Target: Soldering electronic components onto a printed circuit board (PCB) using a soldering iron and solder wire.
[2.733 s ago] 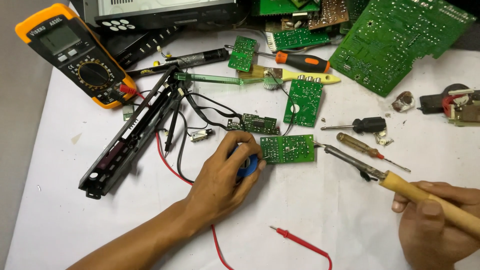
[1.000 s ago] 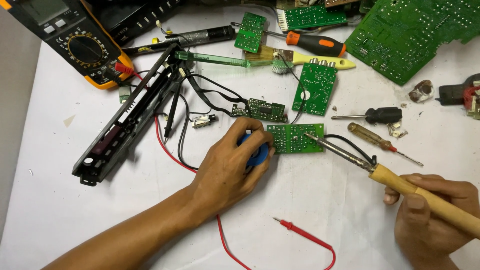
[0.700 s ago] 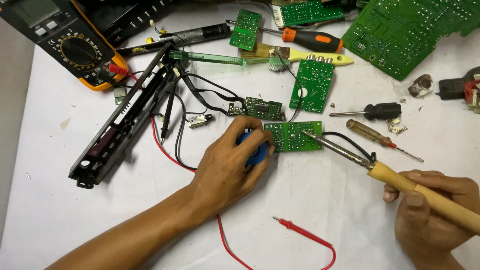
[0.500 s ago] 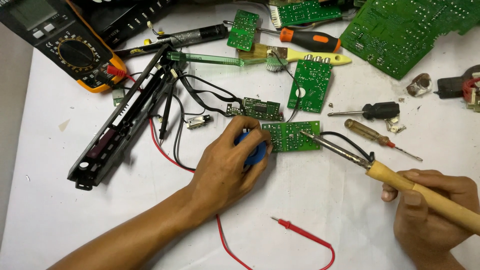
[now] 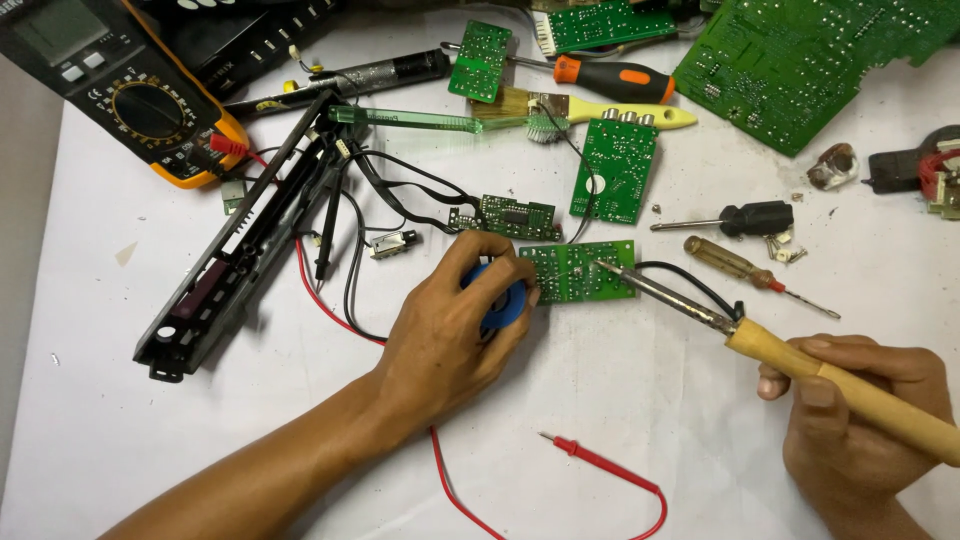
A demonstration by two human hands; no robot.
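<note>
Now your left hand (image 5: pixel 450 330) curls around a blue round object (image 5: pixel 497 300) beside the small green circuit board (image 5: pixel 578 272), while your right hand (image 5: pixel 860 415) grips the wooden-handled soldering iron (image 5: pixel 760 340), tip on that board. Around them the white tabletop (image 5: pixel 620 400) carries a multimeter (image 5: pixel 120 90), screwdrivers (image 5: pixel 725 218), a red probe lead (image 5: pixel 600 470) and more boards.

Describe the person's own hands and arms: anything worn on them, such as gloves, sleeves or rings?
Both are bare. The left hand wears no glove, ring or watch, and its forearm is uncovered to the picture's edge, with no sleeve in view. The right hand is likewise ungloved and ringless; only its wrist shows. Fingernails are short and unpainted.
</note>
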